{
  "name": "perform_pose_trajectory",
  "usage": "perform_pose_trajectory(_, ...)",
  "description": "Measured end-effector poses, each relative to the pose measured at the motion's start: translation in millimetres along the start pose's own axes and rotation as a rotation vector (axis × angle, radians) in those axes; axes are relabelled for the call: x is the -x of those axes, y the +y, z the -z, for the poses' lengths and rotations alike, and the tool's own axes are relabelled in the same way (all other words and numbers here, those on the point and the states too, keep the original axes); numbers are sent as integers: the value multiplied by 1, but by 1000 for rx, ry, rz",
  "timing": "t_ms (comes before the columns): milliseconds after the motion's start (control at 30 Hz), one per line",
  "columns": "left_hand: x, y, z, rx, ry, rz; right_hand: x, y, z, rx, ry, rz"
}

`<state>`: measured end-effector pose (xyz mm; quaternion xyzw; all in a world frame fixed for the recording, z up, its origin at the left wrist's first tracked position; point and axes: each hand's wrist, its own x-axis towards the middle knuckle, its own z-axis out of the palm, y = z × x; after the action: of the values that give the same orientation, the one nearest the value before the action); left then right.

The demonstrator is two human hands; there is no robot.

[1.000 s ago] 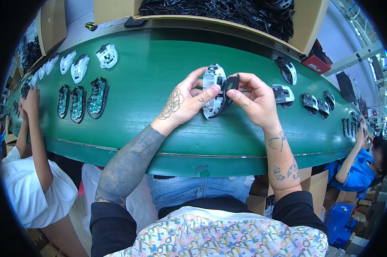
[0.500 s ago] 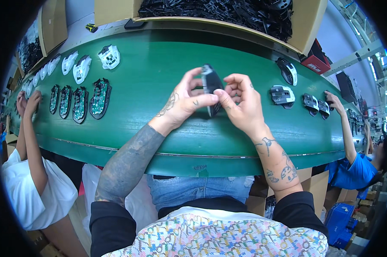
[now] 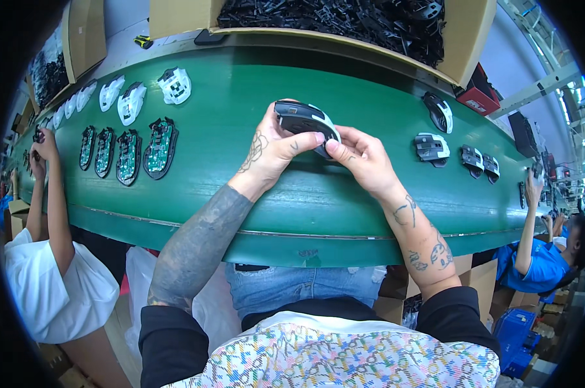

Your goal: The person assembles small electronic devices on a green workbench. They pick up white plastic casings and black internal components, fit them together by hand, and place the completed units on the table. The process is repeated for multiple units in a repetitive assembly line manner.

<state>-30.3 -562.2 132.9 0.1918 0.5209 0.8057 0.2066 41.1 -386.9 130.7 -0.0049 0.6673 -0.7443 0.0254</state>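
A black-and-white computer mouse (image 3: 303,118) is held between both hands above the green belt, tilted with its side toward me. My left hand (image 3: 276,145) wraps its left end, thumb along the lower edge. My right hand (image 3: 360,154) grips the right end, its thumb pressed close to the left thumb. The fingers behind the mouse are partly hidden. To the left lie mouse bases with green circuit boards (image 3: 160,150) in a row, and beyond them white mouse top shells (image 3: 175,86). On the right rest several assembled mice (image 3: 432,148).
A cardboard box (image 3: 344,35) full of black plastic parts stands past the belt's far edge (image 3: 241,55). A red and black box (image 3: 479,94) sits at the far right. Co-workers' hands (image 3: 45,145) work at the left and another hand (image 3: 534,184) at the right.
The mouse has turned from edge-on to showing its side, and my left fingers have closed round it. The parts on the belt have shifted slightly right. The right co-worker's hand has lifted a mouse away.
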Motion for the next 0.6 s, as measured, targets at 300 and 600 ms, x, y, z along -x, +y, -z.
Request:
perform_pose_trajectory(300, -5, -4, 4, 5, -86, -31, -1, 1, -3, -86, -25, 155)
perform_pose_trajectory(600, -34, 82, 95, -1506, 381, -244, 9, -43, 99, 1247, 794, 249)
